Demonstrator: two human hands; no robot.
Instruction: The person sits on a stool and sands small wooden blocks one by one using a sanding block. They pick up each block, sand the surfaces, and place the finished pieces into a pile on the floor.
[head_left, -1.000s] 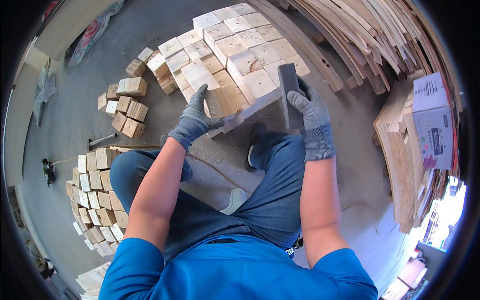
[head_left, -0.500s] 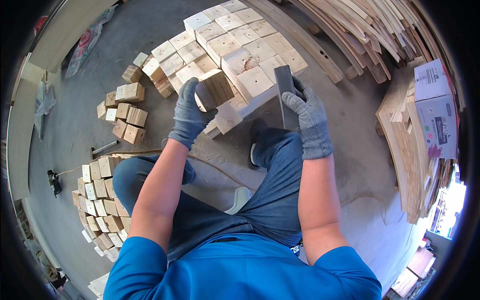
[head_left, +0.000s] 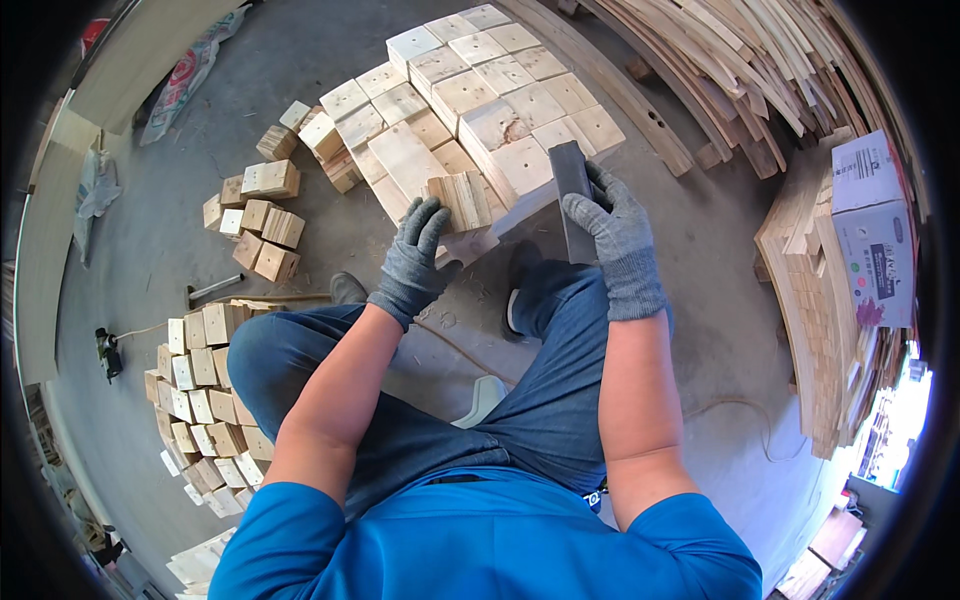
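Note:
Both my hands wear grey knit gloves. My left hand (head_left: 412,258) is at the near edge of a stack of wooden blocks (head_left: 520,105). Its fingertips touch the left side of one block with a layered side face (head_left: 459,200). The thumb is apart from that block, which appears to rest against the stack; its underside is hidden. My right hand (head_left: 618,235) is wrapped round a long dark grey rectangular bar (head_left: 572,185), held upright and slightly tilted beside the stack's right corner.
Loose blocks (head_left: 275,262) lie left of the stack, beside a hammer-like tool (head_left: 212,287). More blocks (head_left: 205,375) are piled by my left knee. Long boards (head_left: 690,60) lie at the far right; a printed carton (head_left: 870,240) sits on stacked wood. A hose (head_left: 455,347) crosses the floor.
My left hand has moved right and nearer, its thumb coming away from the block it held. The block has also shifted right and down. My right hand and the bar have hardly moved.

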